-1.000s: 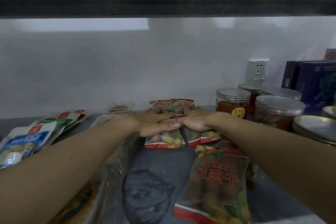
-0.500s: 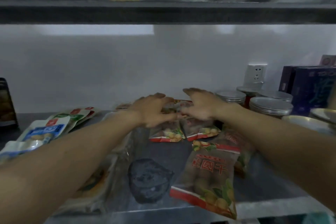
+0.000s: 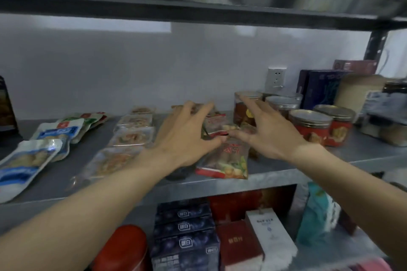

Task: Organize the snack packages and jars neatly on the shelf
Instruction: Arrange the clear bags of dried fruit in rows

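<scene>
Red-edged dried-fruit packets (image 3: 224,160) lie in a row running back along the middle of the grey metal shelf (image 3: 275,175). My left hand (image 3: 187,136) hovers over them with fingers spread, holding nothing. My right hand (image 3: 264,132) is beside it, fingers spread too, above the smaller packets (image 3: 214,124) at the back. Clear jars with silver lids (image 3: 310,123) stand to the right. Blue-and-white pouches (image 3: 28,158) and clear trays of snacks (image 3: 130,136) lie to the left.
Dark blue boxes (image 3: 319,88) and a beige canister (image 3: 356,92) stand at the back right, near a wall socket (image 3: 275,77). An upper shelf (image 3: 198,11) hangs close overhead. The lower shelf holds stacked boxes (image 3: 185,237), a red tin (image 3: 123,248) and a teal bag (image 3: 317,211).
Both hands lifted off the packets they were pressing flat and now hover with spread fingers. The view pulled back and down, showing the shelf edge and the lower shelf.
</scene>
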### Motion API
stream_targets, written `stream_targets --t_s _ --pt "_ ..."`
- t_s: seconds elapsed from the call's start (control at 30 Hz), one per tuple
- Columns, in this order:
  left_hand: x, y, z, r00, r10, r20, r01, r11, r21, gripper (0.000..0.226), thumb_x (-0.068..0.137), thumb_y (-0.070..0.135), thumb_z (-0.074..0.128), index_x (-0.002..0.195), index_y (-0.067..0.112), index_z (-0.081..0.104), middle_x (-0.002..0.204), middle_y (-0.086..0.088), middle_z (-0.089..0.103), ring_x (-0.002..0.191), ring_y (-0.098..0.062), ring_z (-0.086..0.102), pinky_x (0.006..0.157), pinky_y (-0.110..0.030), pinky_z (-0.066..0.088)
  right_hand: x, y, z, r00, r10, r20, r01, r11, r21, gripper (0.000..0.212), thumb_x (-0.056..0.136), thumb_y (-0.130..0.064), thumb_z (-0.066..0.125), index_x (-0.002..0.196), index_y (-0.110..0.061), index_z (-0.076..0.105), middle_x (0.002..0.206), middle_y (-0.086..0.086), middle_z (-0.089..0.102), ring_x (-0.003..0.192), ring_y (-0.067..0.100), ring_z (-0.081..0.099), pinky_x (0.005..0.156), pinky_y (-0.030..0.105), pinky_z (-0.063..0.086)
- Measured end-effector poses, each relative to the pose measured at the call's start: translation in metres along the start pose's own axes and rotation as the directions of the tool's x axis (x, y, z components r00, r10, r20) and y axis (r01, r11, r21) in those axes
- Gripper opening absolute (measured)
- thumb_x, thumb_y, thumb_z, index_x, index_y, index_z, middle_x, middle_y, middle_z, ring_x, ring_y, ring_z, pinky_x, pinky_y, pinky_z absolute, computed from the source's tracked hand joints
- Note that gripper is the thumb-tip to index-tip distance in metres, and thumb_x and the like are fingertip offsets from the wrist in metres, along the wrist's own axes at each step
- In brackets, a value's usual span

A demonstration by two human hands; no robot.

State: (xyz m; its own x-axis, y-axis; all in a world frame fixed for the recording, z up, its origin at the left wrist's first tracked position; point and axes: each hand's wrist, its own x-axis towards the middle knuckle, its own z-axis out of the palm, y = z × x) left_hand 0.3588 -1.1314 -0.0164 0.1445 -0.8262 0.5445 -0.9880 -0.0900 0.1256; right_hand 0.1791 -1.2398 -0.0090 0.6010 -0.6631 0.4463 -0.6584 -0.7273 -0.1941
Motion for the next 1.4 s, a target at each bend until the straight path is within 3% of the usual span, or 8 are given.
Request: stream_targets --t_s 0.27,0.37,0.43,0.6,0.7,0.9,1.17,1.4 --pt "-0.034 0.01 0.011 1.0 -0.027 -0.011 0.026 0.996 -0.082 0.082 0.076 0.078 0.046 0.146 0.045 0.016 0.142 0.0 0.034 0.123 -0.025 0.044 0.096 -0.04 0.046 -0.046 -0.003 0.0 0.984 0.164 0.07 -0.166 0.986 0.021 0.088 0.081 -0.074 0.048 0.152 -0.04 0.008 0.161 0.004 0.017 0.142 0.031 0.029 0.109 0.047 0.038" --pt "-0.033 0.014 0.009 0.997 -0.059 0.05 0.064 0.992 -0.108 0.081 0.077 0.076 0.047 0.146 0.045 0.017 0.147 -0.001 0.032 0.131 -0.025 0.039 0.104 -0.043 0.042 -0.047 -0.002 -0.005 0.987 0.151 0.046 -0.154 0.987 0.051 0.078 0.088 -0.062 0.051 0.152 -0.036 0.015 0.156 0.008 0.027 0.139 0.032 0.034 0.108 0.046 0.038" --pt "-0.03 0.017 0.013 0.987 -0.084 0.138 0.116 0.963 -0.242 0.081 0.077 0.076 0.05 0.146 0.047 0.02 0.154 0.003 0.027 0.141 -0.023 0.026 0.111 -0.045 0.032 -0.041 0.003 -0.003 0.983 0.175 0.053 -0.178 0.982 0.068 0.068 0.094 -0.049 0.051 0.152 -0.031 0.021 0.151 0.011 0.035 0.136 0.034 0.037 0.108 0.043 0.036" --pt "-0.03 0.029 0.032 0.95 0.144 0.278 -0.037 0.933 -0.358 0.071 0.086 0.066 0.048 0.148 0.041 0.026 0.159 0.015 0.012 0.147 -0.008 0.005 0.12 -0.041 0.009 -0.026 0.016 0.011 0.976 0.13 0.174 -0.149 0.984 0.1 0.058 0.1 -0.035 0.045 0.153 -0.026 0.024 0.158 0.011 0.026 0.146 0.029 0.022 0.117 0.036 0.022" --pt "-0.036 0.026 0.037 0.944 0.136 0.301 -0.036 0.948 -0.315 0.065 0.088 0.068 0.04 0.146 0.042 0.031 0.159 0.014 0.016 0.146 -0.006 0.007 0.119 -0.043 0.015 -0.026 0.02 0.019 0.978 0.016 0.21 -0.047 0.989 0.143 0.05 0.101 -0.032 0.045 0.15 -0.021 0.035 0.157 0.003 0.031 0.145 0.022 0.025 0.115 0.026 0.019" --pt "-0.062 0.024 0.019 0.986 0.048 0.157 -0.046 0.999 -0.018 0.058 0.09 0.066 0.034 0.142 0.039 0.037 0.149 0.013 0.033 0.138 -0.009 0.025 0.107 -0.037 0.03 -0.033 0.026 0.032 0.989 0.031 0.148 -0.041 0.997 0.068 0.058 0.093 -0.05 0.051 0.145 -0.027 0.04 0.154 0.004 0.035 0.14 0.028 0.031 0.111 0.042 0.033" --pt "-0.067 0.018 0.02 0.974 -0.208 0.092 0.214 0.975 -0.065 0.091 0.081 0.077 0.039 0.151 0.022 0.019 0.153 0.001 0.034 0.138 -0.019 0.034 0.107 -0.039 0.038 -0.038 0.023 0.028 0.994 0.022 0.108 -0.026 0.999 0.034 0.054 0.096 -0.046 0.05 0.145 -0.025 0.041 0.146 0.01 0.043 0.134 0.031 0.038 0.104 0.035 0.036" --pt "-0.062 0.015 0.025 0.97 -0.24 0.022 0.241 0.969 -0.059 0.098 0.078 0.078 0.041 0.151 0.022 0.011 0.141 -0.002 0.049 0.123 -0.023 0.051 0.092 -0.038 0.049 -0.045 0.02 0.021 0.994 0.011 0.106 -0.013 1.0 0.018 0.049 0.101 -0.039 0.043 0.148 -0.024 0.037 0.15 0.008 0.038 0.135 0.031 0.036 0.105 0.034 0.033"
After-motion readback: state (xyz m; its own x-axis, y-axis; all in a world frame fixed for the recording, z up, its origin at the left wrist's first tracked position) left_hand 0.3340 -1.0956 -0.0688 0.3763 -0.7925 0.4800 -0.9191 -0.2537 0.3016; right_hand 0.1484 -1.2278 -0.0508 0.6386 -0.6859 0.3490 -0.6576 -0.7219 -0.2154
